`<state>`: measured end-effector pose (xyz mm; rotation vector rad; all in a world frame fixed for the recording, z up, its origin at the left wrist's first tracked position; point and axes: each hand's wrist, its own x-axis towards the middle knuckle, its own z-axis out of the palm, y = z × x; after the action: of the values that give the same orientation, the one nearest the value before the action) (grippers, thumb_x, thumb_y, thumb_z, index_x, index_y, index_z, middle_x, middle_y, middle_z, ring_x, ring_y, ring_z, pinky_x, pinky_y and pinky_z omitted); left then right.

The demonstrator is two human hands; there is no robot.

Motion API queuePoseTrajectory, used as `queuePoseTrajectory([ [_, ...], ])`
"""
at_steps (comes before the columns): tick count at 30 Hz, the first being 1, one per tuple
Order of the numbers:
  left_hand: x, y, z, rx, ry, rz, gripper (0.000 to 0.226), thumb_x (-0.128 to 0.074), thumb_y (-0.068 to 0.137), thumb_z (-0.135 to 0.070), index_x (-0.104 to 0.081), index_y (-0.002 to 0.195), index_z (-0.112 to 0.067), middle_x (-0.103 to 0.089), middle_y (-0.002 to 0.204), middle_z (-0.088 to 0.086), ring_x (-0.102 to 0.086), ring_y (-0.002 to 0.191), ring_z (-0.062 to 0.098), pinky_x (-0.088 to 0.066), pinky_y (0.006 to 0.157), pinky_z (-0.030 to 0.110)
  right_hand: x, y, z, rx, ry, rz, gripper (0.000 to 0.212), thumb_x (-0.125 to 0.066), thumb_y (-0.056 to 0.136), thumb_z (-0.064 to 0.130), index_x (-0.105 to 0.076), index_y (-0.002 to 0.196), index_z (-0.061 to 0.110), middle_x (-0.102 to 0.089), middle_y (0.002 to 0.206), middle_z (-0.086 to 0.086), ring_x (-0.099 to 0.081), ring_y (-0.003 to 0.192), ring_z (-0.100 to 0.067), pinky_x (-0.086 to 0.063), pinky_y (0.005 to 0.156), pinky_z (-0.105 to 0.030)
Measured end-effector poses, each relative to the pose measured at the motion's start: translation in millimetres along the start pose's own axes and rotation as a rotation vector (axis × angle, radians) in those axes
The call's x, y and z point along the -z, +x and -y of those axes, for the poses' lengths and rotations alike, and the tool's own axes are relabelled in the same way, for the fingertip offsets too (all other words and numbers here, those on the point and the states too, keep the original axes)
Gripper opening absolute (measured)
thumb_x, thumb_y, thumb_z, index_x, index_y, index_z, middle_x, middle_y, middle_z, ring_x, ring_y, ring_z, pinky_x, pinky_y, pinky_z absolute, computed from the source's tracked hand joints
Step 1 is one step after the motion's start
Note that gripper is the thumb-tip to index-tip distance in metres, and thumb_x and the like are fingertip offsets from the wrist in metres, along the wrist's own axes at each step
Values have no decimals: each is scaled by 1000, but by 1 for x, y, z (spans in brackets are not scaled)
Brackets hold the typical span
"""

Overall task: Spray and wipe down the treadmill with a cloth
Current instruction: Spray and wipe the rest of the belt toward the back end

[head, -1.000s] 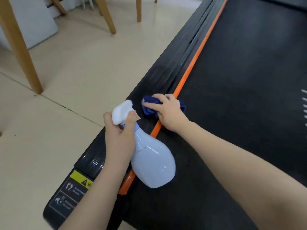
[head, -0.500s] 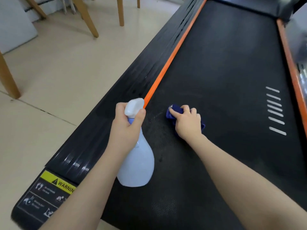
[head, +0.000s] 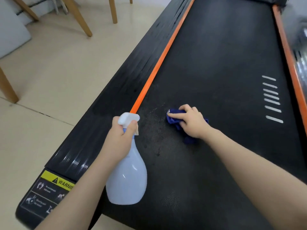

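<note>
Nearest, by the treadmill's left edge close to its near end, the left hand grips the neck of a pale blue spray bottle, fingers curled round it below the white trigger head. Just beyond, on the black belt right of the orange strip, the right hand presses a crumpled blue cloth, fingers bent over it. A yellow warning label marks the near left corner. Farther left, wooden chair legs stand on the floor.

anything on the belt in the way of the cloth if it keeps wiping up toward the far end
Nothing visible. The right hand presses the cloth on the belt, and the belt ahead shows only printed white stripes off to the right. The bottle is held in the left hand, nearer the camera.
</note>
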<state>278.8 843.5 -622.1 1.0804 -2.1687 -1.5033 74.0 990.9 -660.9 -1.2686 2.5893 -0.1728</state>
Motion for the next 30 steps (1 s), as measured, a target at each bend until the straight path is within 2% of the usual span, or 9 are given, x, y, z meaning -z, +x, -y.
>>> queuePoseTrajectory([
  [3, 2, -2, 3, 41, -17, 24, 31, -43, 97, -32, -49, 123, -16, -44, 87, -14, -51, 80, 2, -37, 59, 8, -14, -49, 1, 116, 234, -67, 54, -48, 90, 3, -52, 126, 44, -44, 128, 3, -38, 98, -21, -32, 94, -31],
  [7, -3, -9, 4, 73, 15, 131, 24, -43, 97, -33, -47, 117, -20, -52, 93, -6, -53, 82, 6, -38, 61, 17, -26, -85, 20, -204, 655, -256, 49, -47, 89, -8, -59, 123, 25, -46, 114, 5, -47, 100, -14, -29, 81, 0],
  [9, -10, -17, 2, 33, 60, 179, 21, -45, 96, -33, -49, 110, -18, -58, 93, -2, -57, 81, 8, -41, 63, 17, -33, -97, 25, -224, 609, -249, 49, -48, 88, -6, -62, 121, 27, -46, 113, 6, -48, 103, -17, -33, 89, -7],
  [12, -25, -29, -4, 15, 75, 290, 28, -46, 94, -31, -51, 115, -13, -58, 80, -9, -61, 80, 11, -43, 70, 19, -35, -117, 13, -279, 536, -280, 50, -48, 87, -2, -63, 120, 32, -45, 113, 9, -48, 108, -27, -39, 98, -36],
  [20, -85, -93, -31, -99, 31, 687, 31, -45, 94, -38, -45, 120, -21, -51, 93, -10, -58, 92, 13, -49, 80, 30, -4, -199, -47, -667, 560, -464, 41, -47, 91, 1, -62, 122, 25, -50, 119, -5, -48, 109, -17, -25, 83, -9],
  [23, -86, -99, -30, -113, -4, 629, 30, -46, 94, -34, -46, 119, -17, -58, 86, -7, -60, 83, 8, -47, 76, 21, -7, -207, -49, -665, 552, -458, 42, -47, 91, 0, -61, 123, 23, -50, 120, -6, -47, 106, -14, -24, 83, -8],
  [26, -54, -91, -26, -152, -95, 449, 30, -49, 90, -34, -56, 115, -17, -57, 87, -9, -60, 74, 0, -45, 68, 11, -17, -196, -31, -550, 488, -444, 42, -49, 90, -1, -60, 124, 21, -49, 121, -10, -48, 108, -21, -27, 89, -11],
  [28, -25, -78, -27, -190, -111, 307, 29, -46, 92, -31, -59, 116, -19, -54, 94, -11, -58, 76, -7, -42, 66, 5, -22, -174, -13, -468, 441, -419, 44, -50, 90, 1, -59, 126, 24, -49, 124, -10, -48, 111, -31, -34, 99, -27],
  [30, 1, -65, -28, -215, -87, 235, 29, -46, 94, -29, -56, 119, -17, -50, 90, -24, -55, 79, -12, -39, 62, 0, -23, -145, 15, -372, 372, -410, 46, -50, 90, 3, -57, 127, 29, -49, 128, -8, -47, 107, -35, -37, 99, -39],
])
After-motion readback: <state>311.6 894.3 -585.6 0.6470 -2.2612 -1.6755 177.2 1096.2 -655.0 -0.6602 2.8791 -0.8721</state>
